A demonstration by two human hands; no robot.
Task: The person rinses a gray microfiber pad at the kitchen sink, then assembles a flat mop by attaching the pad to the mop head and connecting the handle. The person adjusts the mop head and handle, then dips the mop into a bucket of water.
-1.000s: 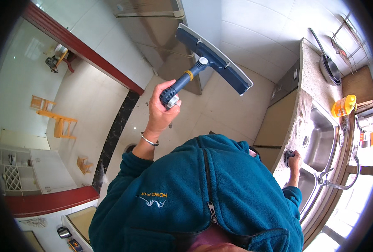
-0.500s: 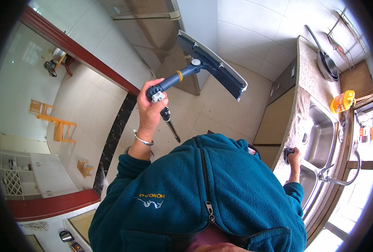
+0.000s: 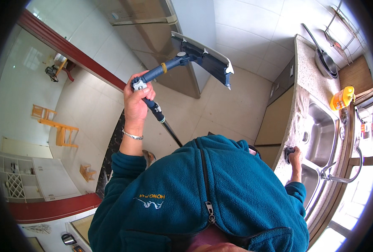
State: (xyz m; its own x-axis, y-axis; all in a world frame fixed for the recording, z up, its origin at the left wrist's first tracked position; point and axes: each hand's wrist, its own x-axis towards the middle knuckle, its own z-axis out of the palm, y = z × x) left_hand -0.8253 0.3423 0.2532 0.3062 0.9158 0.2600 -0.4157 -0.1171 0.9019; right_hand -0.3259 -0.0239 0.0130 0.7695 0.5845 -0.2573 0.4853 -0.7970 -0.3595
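Note:
My left hand (image 3: 137, 101) is closed around the joint of a blue squeegee (image 3: 157, 72), just by its pale knob. The squeegee's wide head, edged with a light grey blade, is raised in the air in front of the fridge. Its dark pole slants down from my hand and passes out of sight behind my jacket. On the right, my right hand (image 3: 295, 157) rests at the counter's front edge beside the sink. Its fingers are closed on a small dark grey wad (image 3: 287, 154), which may be a cloth or a scrubber; too little of it shows to say.
A double steel sink (image 3: 319, 138) with a curved tap (image 3: 349, 181) is set into the speckled counter (image 3: 305, 71). Farther along stand a yellow bottle (image 3: 342, 99) and dark pans (image 3: 326, 64). Ahead is a tall fridge (image 3: 152, 40); wooden stools (image 3: 62, 130) stand beyond the doorway at left.
My left hand has shifted left with the squeegee, and its head has moved left and turned a little. The pole shows at a different slant. My right hand stays in place.

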